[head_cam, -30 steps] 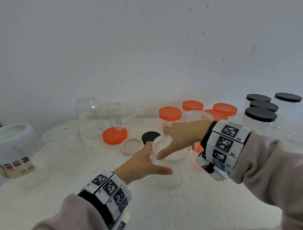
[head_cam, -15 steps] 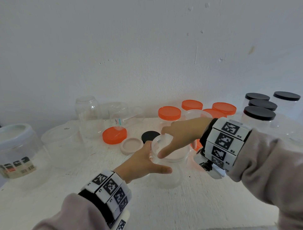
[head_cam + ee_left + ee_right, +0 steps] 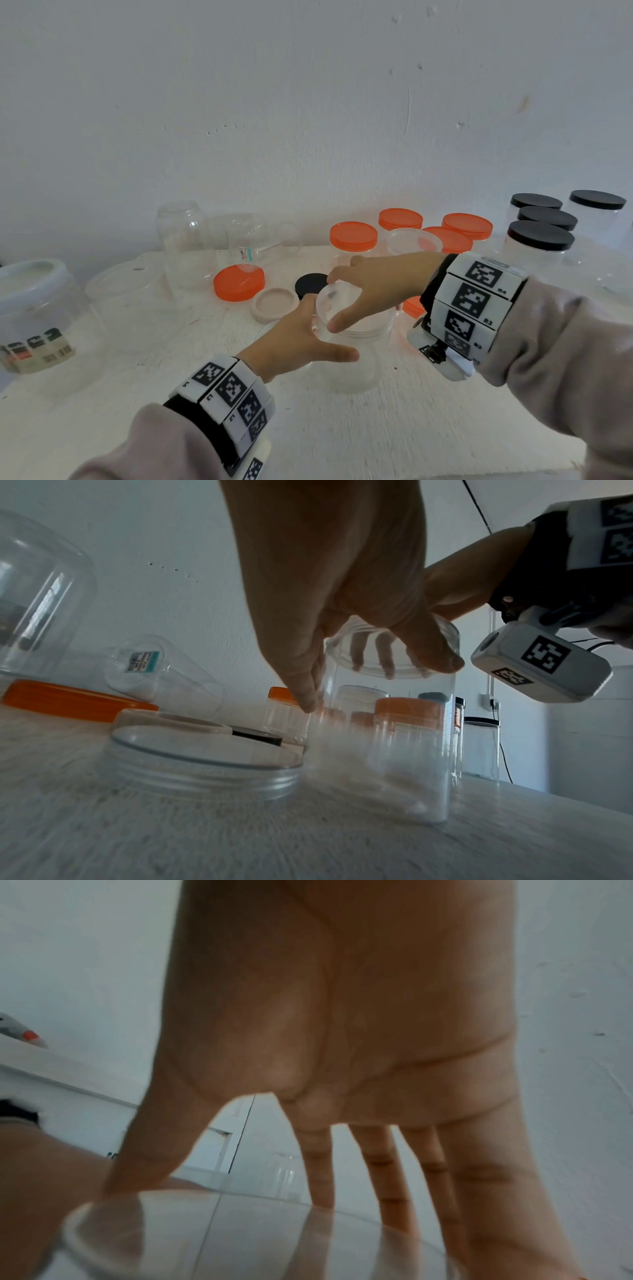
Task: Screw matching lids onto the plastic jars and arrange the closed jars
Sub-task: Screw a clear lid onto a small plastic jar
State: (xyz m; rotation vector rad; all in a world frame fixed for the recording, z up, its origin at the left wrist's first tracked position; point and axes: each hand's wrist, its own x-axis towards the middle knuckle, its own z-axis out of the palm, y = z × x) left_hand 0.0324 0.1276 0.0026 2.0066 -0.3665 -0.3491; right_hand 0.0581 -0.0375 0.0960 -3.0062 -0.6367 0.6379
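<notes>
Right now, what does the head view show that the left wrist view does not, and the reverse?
Only the head view shows the four black-lidded jars at far right and the back of the left hand on the clear jar. Only the left wrist view shows a clear lid lying beside that jar. Both show the right hand gripping the jar's clear lid from above.
</notes>
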